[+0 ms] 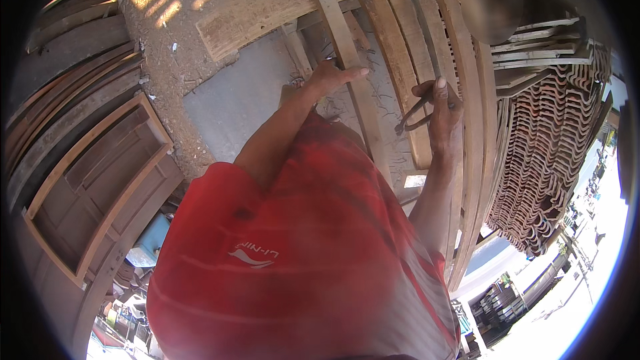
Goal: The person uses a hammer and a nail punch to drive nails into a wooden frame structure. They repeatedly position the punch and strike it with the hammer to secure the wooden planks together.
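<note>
A narrow wooden plank (361,103) slants in front of me. My left hand (331,79) grips its left edge, with one digit stretched across the top face; the other fingers are mostly hidden. To the right, my right hand (445,105) closes around the handles of dark metal pincers (408,120). Their head points left and down, apart from the narrow plank and over the edge of a long board. Bent nails (383,101) lie scattered on the grey surface between the plank and the boards.
Several long boards (403,33) run along my right side, beside stacked curved roof tiles (543,147). A wide plank (267,17) lies crosswise ahead, above a grey sheet (233,97). Wooden panels and a framed door (100,187) lean at left.
</note>
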Tool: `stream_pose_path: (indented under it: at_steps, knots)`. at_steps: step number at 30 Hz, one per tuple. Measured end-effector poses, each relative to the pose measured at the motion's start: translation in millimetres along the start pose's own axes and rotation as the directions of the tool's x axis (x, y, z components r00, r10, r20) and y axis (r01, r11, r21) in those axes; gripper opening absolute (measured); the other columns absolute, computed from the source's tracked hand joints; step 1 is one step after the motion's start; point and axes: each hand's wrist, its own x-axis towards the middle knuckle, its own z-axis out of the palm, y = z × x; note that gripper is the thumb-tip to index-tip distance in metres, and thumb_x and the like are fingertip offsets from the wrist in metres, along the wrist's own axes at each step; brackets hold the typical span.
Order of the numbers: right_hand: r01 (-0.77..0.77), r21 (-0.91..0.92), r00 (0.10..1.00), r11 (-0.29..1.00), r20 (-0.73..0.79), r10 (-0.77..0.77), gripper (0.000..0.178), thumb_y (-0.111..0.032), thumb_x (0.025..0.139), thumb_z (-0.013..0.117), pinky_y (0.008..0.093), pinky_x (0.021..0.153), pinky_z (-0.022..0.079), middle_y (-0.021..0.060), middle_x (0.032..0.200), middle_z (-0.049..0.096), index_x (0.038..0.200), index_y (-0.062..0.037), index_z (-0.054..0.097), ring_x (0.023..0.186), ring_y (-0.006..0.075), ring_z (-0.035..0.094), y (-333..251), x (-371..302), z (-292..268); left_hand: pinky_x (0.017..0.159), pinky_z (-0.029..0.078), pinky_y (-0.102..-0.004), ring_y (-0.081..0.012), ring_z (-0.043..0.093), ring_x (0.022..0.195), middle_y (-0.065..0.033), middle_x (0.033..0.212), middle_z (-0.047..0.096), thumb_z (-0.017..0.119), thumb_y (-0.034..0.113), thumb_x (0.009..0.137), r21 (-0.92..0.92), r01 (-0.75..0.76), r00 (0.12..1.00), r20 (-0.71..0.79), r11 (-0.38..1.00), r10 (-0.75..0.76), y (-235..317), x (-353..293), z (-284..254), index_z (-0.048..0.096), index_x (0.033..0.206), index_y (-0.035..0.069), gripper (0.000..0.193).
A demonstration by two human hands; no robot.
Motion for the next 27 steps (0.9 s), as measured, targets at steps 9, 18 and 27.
stream_pose_path:
  at_steps: [9, 18, 27]
  knots:
    - [0.064, 0.251, 0.946, 0.966, -0.325, 0.022, 0.067, -0.055, 0.11, 0.041, 0.036, 0.083, 0.059, 0.0183, 0.116, 0.07, 0.135, 0.005, 0.058, 0.1, 0.0249, 0.07, 39.7, -98.1, 21.2, 0.087, 0.053, -0.0385, -0.0231, 0.066, 0.103, -0.0147, 0.118, 0.07, 0.077, 0.068, 0.08, 0.046, 0.014, 0.997, 0.071, 0.999, -0.017, 11.1, -2.3, -6.4, 0.067, 0.131, 0.002, 0.084]
    - [0.12, 0.519, 0.841, 0.846, -0.506, 0.191, 0.09, -0.065, 0.108, 0.016, 0.036, 0.089, 0.056, 0.0231, 0.13, 0.065, 0.141, 0.0109, 0.049, 0.116, 0.0319, 0.066, 88.7, -171.9, 14.5, 0.082, 0.054, -0.0382, -0.0214, 0.064, 0.106, -0.0117, 0.116, 0.068, 0.075, 0.07, 0.083, -0.092, 0.099, 0.993, 0.079, 0.991, -0.092, 29.1, 17.1, -31.8, 0.064, 0.13, 0.003, 0.082]
    - [0.344, 0.679, 0.667, 0.648, -0.663, 0.34, 0.073, -0.059, 0.11, 0.036, 0.0246, 0.051, 0.035, 0.0129, 0.087, 0.068, 0.127, 0.0059, 0.062, 0.057, 0.0123, 0.05, 96.5, -223.5, -29.0, 0.052, 0.05, -0.0266, -0.0117, 0.057, 0.059, -0.0016, 0.079, 0.059, 0.082, 0.064, 0.079, -0.292, 0.213, 0.975, 0.12, 0.932, -0.185, 3.6, 23.6, -28.8, 0.063, 0.109, 0.01, 0.064]
